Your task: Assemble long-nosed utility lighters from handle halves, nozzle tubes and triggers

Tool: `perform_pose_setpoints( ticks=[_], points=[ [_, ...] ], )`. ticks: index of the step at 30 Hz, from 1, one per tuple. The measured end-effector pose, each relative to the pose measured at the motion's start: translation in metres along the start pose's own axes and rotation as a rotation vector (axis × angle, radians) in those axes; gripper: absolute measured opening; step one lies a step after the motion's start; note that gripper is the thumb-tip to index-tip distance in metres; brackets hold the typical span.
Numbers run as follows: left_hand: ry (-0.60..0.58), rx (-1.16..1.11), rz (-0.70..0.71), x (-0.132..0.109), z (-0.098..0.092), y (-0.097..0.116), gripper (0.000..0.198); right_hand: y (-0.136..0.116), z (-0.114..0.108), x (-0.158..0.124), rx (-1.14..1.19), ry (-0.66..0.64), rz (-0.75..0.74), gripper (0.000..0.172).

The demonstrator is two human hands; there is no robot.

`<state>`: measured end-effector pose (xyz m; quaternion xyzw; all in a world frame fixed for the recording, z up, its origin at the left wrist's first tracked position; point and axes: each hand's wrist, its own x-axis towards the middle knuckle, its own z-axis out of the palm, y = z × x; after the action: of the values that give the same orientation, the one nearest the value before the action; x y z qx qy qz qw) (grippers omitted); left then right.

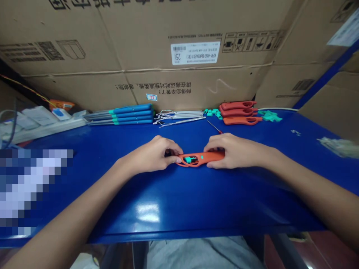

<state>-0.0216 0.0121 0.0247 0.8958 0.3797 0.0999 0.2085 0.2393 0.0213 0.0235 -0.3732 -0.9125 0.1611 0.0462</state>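
Note:
An orange lighter handle [211, 156] lies level between my hands over the middle of the blue table. Inside its oval opening a teal trigger piece [189, 160] and some dark parts show. My left hand [157, 154] pinches the narrow left end between thumb and fingers. Around the wider right end my right hand [228, 151] is closed, with the thumb along the near side; the fingers hide that end. Just beyond my right hand lies a thin screwdriver [215, 127] with a red handle.
Along the back lie blue lighters [133, 114], metal tubes with wires [185, 116], small teal caps [214, 113], red-orange handles [238, 110] and teal pieces [269, 116]. A power strip [50, 129] stands left, a clear plastic bag [338, 147] right. Cardboard [157, 48] walls the back.

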Motion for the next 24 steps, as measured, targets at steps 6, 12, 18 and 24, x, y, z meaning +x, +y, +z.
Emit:
perform_pose_setpoints(
  ticks=[6, 12, 18, 24],
  points=[
    [-0.007, 0.011, -0.004, -0.0009, -0.0012, -0.0018, 0.020, -0.0041, -0.0017, -0.0009, 0.026, 0.014, 0.017, 0.034],
    [-0.013, 0.027, -0.023, -0.0009, -0.0018, -0.0019, 0.019, -0.0059, -0.0012, -0.0005, 0.023, 0.013, 0.027, 0.025],
    [-0.015, 0.032, -0.024, -0.0019, -0.0034, -0.0018, 0.019, -0.0048, -0.0010, -0.0005, 0.017, 0.007, 0.000, 0.026],
    [-0.038, 0.023, -0.016, -0.0034, -0.0067, -0.0041, 0.019, -0.0077, -0.0013, 0.0005, -0.010, 0.011, -0.016, 0.029]
  ],
)
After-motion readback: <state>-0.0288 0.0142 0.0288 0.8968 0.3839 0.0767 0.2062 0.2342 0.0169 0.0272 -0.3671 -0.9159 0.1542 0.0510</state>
